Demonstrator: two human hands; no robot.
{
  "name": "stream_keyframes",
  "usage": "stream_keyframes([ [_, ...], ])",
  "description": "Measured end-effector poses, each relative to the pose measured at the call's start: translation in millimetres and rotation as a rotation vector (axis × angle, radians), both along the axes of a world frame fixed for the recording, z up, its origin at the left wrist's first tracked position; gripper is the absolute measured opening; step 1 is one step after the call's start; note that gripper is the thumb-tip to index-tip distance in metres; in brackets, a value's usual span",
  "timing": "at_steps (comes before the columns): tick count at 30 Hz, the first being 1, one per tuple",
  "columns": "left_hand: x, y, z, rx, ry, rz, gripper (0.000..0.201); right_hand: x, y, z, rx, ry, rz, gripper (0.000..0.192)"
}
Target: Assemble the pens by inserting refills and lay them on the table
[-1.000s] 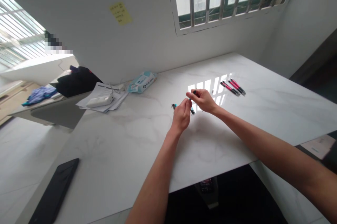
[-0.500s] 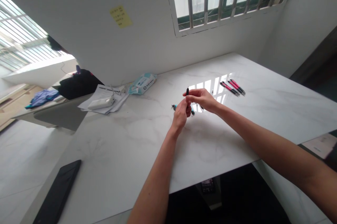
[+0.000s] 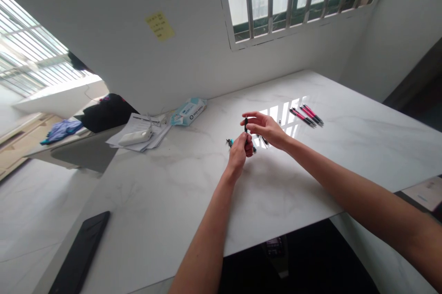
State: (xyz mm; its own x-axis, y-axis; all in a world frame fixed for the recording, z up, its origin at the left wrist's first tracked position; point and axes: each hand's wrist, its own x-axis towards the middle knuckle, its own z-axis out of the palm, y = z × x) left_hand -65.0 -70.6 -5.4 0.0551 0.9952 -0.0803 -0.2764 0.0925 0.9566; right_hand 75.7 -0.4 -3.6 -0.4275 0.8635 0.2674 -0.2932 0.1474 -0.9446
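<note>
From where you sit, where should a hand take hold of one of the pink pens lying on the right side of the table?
Pinch a pink pen across the middle of its barrel, coming from above: it lies flat on the table, close beside the others, ends free.

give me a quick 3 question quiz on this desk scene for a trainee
1. True or false: both hands grip one dark pen part above the table.
2. Which lies nearest the wall? A) phone B) wipes pack C) pink pens
3. Fill in: the phone lies at the table's near ____ corner.

Key
1. True: the left hand and right hand meet on the dark pen part, above the table.
2. B: the wipes pack; the pink pens lie further out and the phone nearest the viewer.
3. left
</note>
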Motion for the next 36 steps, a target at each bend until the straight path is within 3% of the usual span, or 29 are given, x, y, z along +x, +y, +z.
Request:
stream_keyframes([
  [4, 2.3, -0.7, 0.4, -0.009, -0.016, 0.011, 0.048, -4.1, -3.3, -0.6, 0.012, 0.035, -0.091, 0.050],
  [8, 2.3, -1.3, 0.2, 0.029, -0.042, 0.026, 0.047, -6.7, -6.8, 1.3, -0.053, 0.122, -0.013, 0.052],
  [13, 3.1, -1.6, 0.5, 0.029, -0.020, 0.022, 0.049, -8.4, -8.2, 1.8, -0.029, 0.096, -0.112, 0.047],
  [21, 5.9, -1.8, 1.7, -0.001, -0.026, 0.029, 0.049, -8.4, -8.9, 3.4, 0.012, 0.074, -0.130, 0.049],
  [26, 5.9, -3.0, 1.2, 0.007, -0.022, 0.026, 0.051, -6.6, -10.9, 5.4, -0.019, 0.091, -0.067, 0.050],
  [31, 5.4, -2.5, 0.1, 0.021, -0.021, 0.034, 0.050, -6.4, -10.5, 4.3, 0.057, 0.012, -0.137, 0.049],
  [36, 6.2, -2.6, 0.6, 0.025, -0.030, 0.040, 0.047, -6.2, -8.5, 3.5, -0.004, 0.067, -0.103, 0.049],
])
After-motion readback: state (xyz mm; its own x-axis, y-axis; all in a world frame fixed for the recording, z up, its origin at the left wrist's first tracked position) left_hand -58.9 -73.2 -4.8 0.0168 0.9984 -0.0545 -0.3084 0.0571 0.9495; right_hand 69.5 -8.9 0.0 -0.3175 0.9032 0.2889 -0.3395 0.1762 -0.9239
